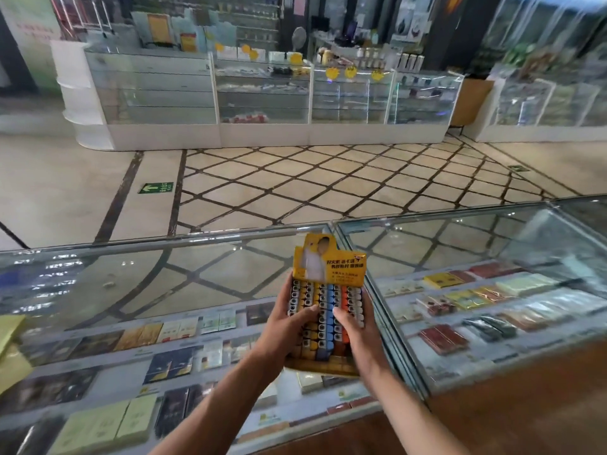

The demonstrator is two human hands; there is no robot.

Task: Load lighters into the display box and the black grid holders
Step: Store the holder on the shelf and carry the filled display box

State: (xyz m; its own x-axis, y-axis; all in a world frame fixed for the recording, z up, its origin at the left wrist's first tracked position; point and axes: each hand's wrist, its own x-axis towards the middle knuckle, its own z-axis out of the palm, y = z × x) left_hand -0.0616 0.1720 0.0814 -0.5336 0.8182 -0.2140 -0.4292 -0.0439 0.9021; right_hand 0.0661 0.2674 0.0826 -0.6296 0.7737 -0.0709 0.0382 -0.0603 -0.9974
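A yellow cardboard display box (328,267) with a printed header card is held above the glass counter (197,274). It is packed with rows of lighters (328,307) in white, yellow, blue and orange. My left hand (289,326) grips the box's left side, thumb across the lighter tops. My right hand (353,326) grips the right side, thumb on the lighters too. No black grid holders are in view.
The glass counter holds cigarette packs (138,336) on shelves underneath. A second glass case (492,300) adjoins on the right, with a wooden top (525,405) at the near right. A yellow sheet (10,330) lies at the far left. Tiled floor and more showcases lie beyond.
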